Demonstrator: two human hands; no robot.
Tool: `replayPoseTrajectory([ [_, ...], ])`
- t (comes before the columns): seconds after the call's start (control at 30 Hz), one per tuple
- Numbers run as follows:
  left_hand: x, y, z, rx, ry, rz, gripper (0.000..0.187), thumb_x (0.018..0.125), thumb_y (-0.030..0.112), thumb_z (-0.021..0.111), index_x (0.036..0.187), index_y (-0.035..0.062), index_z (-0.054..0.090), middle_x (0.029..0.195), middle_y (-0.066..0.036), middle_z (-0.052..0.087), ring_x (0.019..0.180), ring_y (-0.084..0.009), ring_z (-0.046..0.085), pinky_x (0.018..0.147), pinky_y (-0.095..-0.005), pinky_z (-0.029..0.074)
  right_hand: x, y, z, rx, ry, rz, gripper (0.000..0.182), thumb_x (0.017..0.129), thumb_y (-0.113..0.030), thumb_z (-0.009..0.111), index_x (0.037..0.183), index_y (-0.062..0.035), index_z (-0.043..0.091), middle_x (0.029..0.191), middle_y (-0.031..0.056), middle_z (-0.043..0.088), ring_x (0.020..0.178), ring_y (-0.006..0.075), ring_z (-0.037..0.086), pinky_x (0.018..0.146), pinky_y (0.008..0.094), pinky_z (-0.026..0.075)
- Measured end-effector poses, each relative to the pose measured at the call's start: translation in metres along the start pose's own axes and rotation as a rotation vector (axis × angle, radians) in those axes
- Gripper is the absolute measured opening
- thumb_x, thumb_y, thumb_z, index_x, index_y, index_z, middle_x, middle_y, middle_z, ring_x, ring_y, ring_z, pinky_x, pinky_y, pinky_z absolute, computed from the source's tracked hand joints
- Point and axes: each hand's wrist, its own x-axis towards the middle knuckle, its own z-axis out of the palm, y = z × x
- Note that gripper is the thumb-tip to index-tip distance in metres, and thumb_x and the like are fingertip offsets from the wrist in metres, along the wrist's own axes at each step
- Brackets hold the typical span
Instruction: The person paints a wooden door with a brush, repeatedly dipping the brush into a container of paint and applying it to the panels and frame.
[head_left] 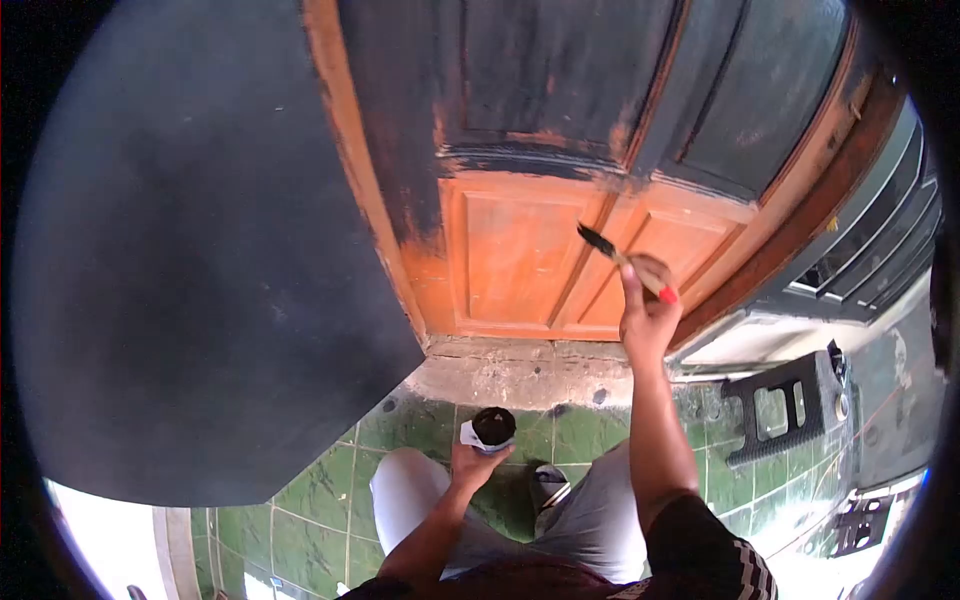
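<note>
My right hand (650,312) is closed around the wooden handle of a paintbrush (603,243), whose red handle end sticks out past the fingers. Dark paint coats its bristles, which point up and left and overlap the orange lower part of a panelled door (515,255). The upper panels of that door are covered in dark, streaky paint, with orange showing through along the edges. Down low, between my knees, my left hand (478,466) grips a small paint cup (494,428) with dark paint inside and a white piece at its side.
A large dark panel (200,250) fills the left side, close to the door frame (365,190). Green tiles (310,505) cover the floor below a worn concrete sill (500,372). At the right lies a black plastic step stool (780,405), near a louvred grey shutter (870,240).
</note>
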Motion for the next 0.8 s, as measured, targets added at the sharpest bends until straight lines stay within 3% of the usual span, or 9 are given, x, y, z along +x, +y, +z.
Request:
replayPoseTrajectory([
  [0.07, -0.01, 0.015, -0.009, -0.006, -0.013, 0.008, 0.061, 0.076, 0.015, 0.099, 0.128, 0.0017, 0.071, 0.121, -0.007, 0.079, 0.108, -0.0149, 0.074, 0.096, -0.0343, 0.06, 0.041, -0.033, 0.03, -0.146, -0.11, -0.337, 0.013, 0.098, -0.004, 0.079, 0.11, 0.0011, 0.075, 0.104, 0.0129, 0.078, 0.098, 0.0243, 0.076, 0.086, 0.0331, 0.057],
  [0.13, -0.011, 0.012, -0.017, 0.075, -0.019, -0.005, 0.062, 0.075, 0.017, 0.1, 0.128, 0.0021, 0.071, 0.12, -0.008, 0.079, 0.108, -0.0165, 0.075, 0.096, -0.0353, 0.06, 0.074, -0.059, 0.07, -0.091, -0.206, -0.515, 0.015, 0.096, -0.003, 0.08, 0.11, 0.0004, 0.076, 0.108, 0.0176, 0.078, 0.103, 0.0333, 0.076, 0.09, 0.0368, 0.059],
  [0.2, -0.005, 0.0, -0.019, 0.217, -0.002, -0.046, 0.065, 0.072, 0.021, 0.101, 0.127, 0.0034, 0.07, 0.118, -0.01, 0.08, 0.108, -0.0207, 0.076, 0.095, -0.0376, 0.06, 0.096, -0.071, 0.127, -0.093, -0.373, -0.65, 0.018, 0.094, -0.002, 0.079, 0.111, -0.0015, 0.077, 0.112, 0.0189, 0.077, 0.105, 0.0367, 0.076, 0.091, 0.0405, 0.06],
  [0.3, 0.005, -0.017, -0.011, 0.23, 0.041, -0.052, 0.071, 0.068, 0.028, 0.103, 0.126, 0.0051, 0.07, 0.117, -0.014, 0.08, 0.108, -0.0271, 0.077, 0.095, -0.0407, 0.06, 0.104, -0.049, 0.142, -0.244, -0.496, -0.715, 0.018, 0.094, -0.002, 0.079, 0.112, -0.0027, 0.078, 0.115, 0.0172, 0.077, 0.11, 0.037, 0.075, 0.094, 0.0394, 0.06],
  [0.37, 0.003, -0.021, -0.01, 0.148, 0.021, -0.026, 0.072, 0.067, 0.029, 0.103, 0.127, 0.0052, 0.069, 0.117, -0.013, 0.079, 0.108, -0.0274, 0.077, 0.095, -0.0406, 0.06, 0.112, -0.024, 0.115, -0.413, -0.486, -0.801, 0.025, 0.09, 0.003, 0.075, 0.114, -0.0028, 0.076, 0.113, 0.0195, 0.077, 0.106, 0.0394, 0.075, 0.091, 0.0445, 0.061],
  [0.53, 0.001, -0.019, -0.011, 0.134, 0.024, -0.006, 0.072, 0.067, 0.027, 0.103, 0.127, 0.0056, 0.069, 0.119, -0.013, 0.079, 0.111, -0.0284, 0.077, 0.097, -0.0411, 0.06, 0.134, -0.051, 0.046, -0.633, -0.455, -0.545, 0.018, 0.091, 0.002, 0.074, 0.108, -0.0023, 0.077, 0.112, 0.02, 0.077, 0.104, 0.0409, 0.075, 0.092, 0.0468, 0.061],
  [0.63, 0.006, -0.025, -0.007, 0.09, 0.02, 0.04, 0.072, 0.068, 0.026, 0.102, 0.129, 0.006, 0.069, 0.12, -0.014, 0.079, 0.112, -0.0287, 0.076, 0.098, -0.0411, 0.06, 0.115, -0.081, 0.102, -0.341, -0.473, -0.754, 0.012, 0.092, -0.001, 0.075, 0.103, -0.0003, 0.076, 0.11, 0.0207, 0.077, 0.102, 0.0412, 0.075, 0.091, 0.0472, 0.061],
  [0.73, 0.005, -0.016, 0.0, 0.07, 0.01, 0.059, 0.074, 0.068, 0.025, 0.102, 0.131, 0.0062, 0.068, 0.122, -0.014, 0.078, 0.113, -0.0293, 0.076, 0.098, -0.0408, 0.059, 0.109, -0.07, 0.145, -0.337, -0.552, -0.766, 0.011, 0.092, -0.003, 0.075, 0.102, 0.0012, 0.076, 0.107, 0.0212, 0.077, 0.102, 0.0415, 0.074, 0.089, 0.0473, 0.061],
  [0.8, 0.001, -0.002, 0.0, 0.09, 0.001, 0.063, 0.076, 0.067, 0.025, 0.102, 0.132, 0.0061, 0.068, 0.123, -0.014, 0.078, 0.114, -0.0298, 0.076, 0.099, -0.0405, 0.059, 0.122, -0.047, 0.124, -0.452, -0.555, -0.74, 0.01, 0.093, -0.004, 0.074, 0.101, 0.0015, 0.076, 0.105, 0.0217, 0.077, 0.1, 0.0421, 0.074, 0.086, 0.048, 0.06],
])
